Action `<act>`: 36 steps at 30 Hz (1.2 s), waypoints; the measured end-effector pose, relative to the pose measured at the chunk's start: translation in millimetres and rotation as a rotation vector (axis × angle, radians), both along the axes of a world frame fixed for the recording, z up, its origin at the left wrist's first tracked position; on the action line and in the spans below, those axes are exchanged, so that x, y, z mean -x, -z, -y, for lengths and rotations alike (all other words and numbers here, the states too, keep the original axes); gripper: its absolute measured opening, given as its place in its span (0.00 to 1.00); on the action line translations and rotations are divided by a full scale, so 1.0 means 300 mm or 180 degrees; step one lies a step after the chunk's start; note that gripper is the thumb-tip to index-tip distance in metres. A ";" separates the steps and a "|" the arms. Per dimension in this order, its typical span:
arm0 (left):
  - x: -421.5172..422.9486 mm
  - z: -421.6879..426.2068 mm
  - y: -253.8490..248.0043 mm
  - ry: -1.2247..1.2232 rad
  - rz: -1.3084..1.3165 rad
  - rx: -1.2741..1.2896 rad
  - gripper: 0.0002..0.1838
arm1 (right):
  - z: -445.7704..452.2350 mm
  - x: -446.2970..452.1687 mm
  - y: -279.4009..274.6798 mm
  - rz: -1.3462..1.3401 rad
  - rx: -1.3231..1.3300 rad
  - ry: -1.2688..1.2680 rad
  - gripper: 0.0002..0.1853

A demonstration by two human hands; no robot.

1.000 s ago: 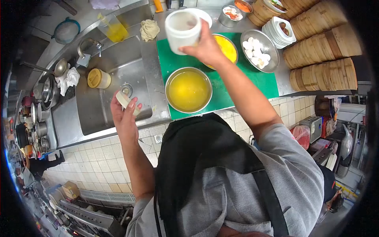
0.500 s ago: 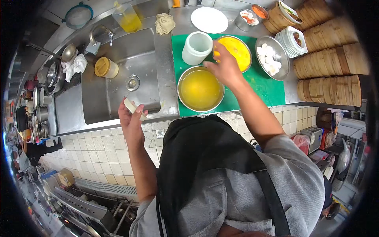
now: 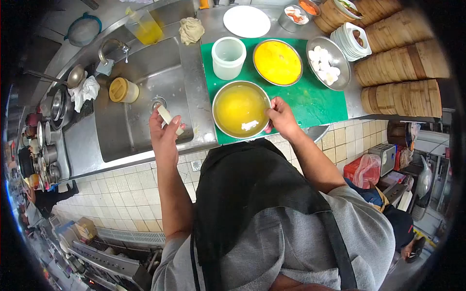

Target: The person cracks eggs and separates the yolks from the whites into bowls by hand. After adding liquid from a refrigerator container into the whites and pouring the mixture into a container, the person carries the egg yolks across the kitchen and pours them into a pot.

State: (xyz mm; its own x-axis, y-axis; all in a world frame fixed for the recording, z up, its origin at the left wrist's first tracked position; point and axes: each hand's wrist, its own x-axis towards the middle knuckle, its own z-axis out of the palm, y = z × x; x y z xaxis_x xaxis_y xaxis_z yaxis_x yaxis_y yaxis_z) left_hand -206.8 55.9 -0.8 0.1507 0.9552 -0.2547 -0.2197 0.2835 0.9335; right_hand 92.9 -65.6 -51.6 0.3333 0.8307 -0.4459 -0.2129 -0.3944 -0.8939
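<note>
My left hand [image 3: 165,131] is closed on a pale, flat round piece [image 3: 170,120], held over the front of the sink. With my right hand [image 3: 281,118] I grip the right rim of a steel bowl of yellow liquid [image 3: 238,107], thumb and fingers pinched on the edge. That bowl sits on the green board [image 3: 318,104]. Behind it an open white tub [image 3: 228,63] stands upright. To the tub's right is a bowl of bright yellow egg mixture [image 3: 276,62], and farther right a steel bowl [image 3: 343,68] holds white pieces.
In the sink [image 3: 131,140] lies a tub with a yellow lid [image 3: 124,90]. A white plate [image 3: 246,21], a crumpled cloth [image 3: 191,31] and bamboo steamers [image 3: 403,99] are along the back and right. Another person [image 3: 400,223] is at lower right.
My right hand set the white tub down on the board, let it go and took hold of the liquid bowl's rim. My left hand still holds the pale piece.
</note>
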 end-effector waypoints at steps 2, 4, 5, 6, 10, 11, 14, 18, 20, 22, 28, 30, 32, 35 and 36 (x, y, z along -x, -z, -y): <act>0.010 -0.001 0.007 -0.0007 -0.0018 0.0023 0.35 | 0.011 0.005 -0.012 -0.0085 -0.0034 0.0091 0.08; 0.029 0.000 0.026 -0.0017 -0.0035 0.0056 0.35 | 0.025 0.012 -0.037 -0.0150 -0.0067 0.0175 0.07; 0.043 0.002 0.044 -0.0057 -0.0073 0.0088 0.35 | 0.033 0.014 -0.056 -0.0211 -0.0102 0.0262 0.07; 0.056 0.005 0.060 -0.0098 -0.0110 0.0118 0.35 | 0.039 0.013 -0.085 -0.0208 -0.0101 0.0255 0.07; 0.094 0.020 0.096 -0.0199 -0.0292 0.0190 0.30 | 0.059 -0.005 -0.228 -0.0379 -0.0094 0.0426 0.08; 0.102 0.023 0.104 -0.0223 -0.0309 0.0198 0.30 | 0.064 -0.016 -0.245 -0.0403 -0.0126 0.0499 0.08; 0.115 0.030 0.112 -0.0280 -0.0337 0.0212 0.30 | 0.074 -0.058 -0.315 -0.0377 -0.0290 0.0570 0.07; 0.125 0.040 0.105 -0.0345 -0.0296 0.0197 0.30 | 0.053 -0.110 -0.388 -0.0207 -0.0567 0.0686 0.05; 0.132 0.042 0.114 -0.0351 -0.0268 0.0181 0.31 | 0.031 -0.142 -0.414 -0.0086 -0.0652 0.0786 0.04; 0.134 0.044 0.117 -0.0352 -0.0241 0.0162 0.31 | -0.006 -0.154 -0.439 -0.0028 -0.0724 0.0898 0.04; 0.140 0.065 0.111 -0.0385 -0.0249 0.0161 0.33 | -0.111 -0.199 -0.470 0.0219 -0.0920 0.1017 0.04; 0.139 0.074 0.105 -0.0462 -0.0283 0.0228 0.33 | -0.145 -0.217 -0.462 0.0253 -0.0938 0.1025 0.04; 0.143 0.082 0.107 -0.0487 -0.0293 0.0216 0.33 | -0.177 -0.231 -0.459 0.0283 -0.0956 0.1027 0.04; 0.150 0.095 0.106 -0.0528 -0.0283 0.0216 0.33 | -0.216 -0.237 -0.465 0.0362 -0.0983 0.0956 0.05; 0.153 0.098 0.105 -0.0538 -0.0263 0.0228 0.33 | -0.227 -0.235 -0.468 0.0392 -0.1011 0.0947 0.05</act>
State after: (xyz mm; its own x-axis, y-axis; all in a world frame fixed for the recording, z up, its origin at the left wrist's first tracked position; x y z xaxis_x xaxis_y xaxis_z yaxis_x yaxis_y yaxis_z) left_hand -252.6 26.4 -32.1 -0.0344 0.9441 -0.3277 -0.1932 0.3154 0.9291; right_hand 163.5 2.5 88.7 0.6129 0.7800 -0.1262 -0.1599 -0.0340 -0.9866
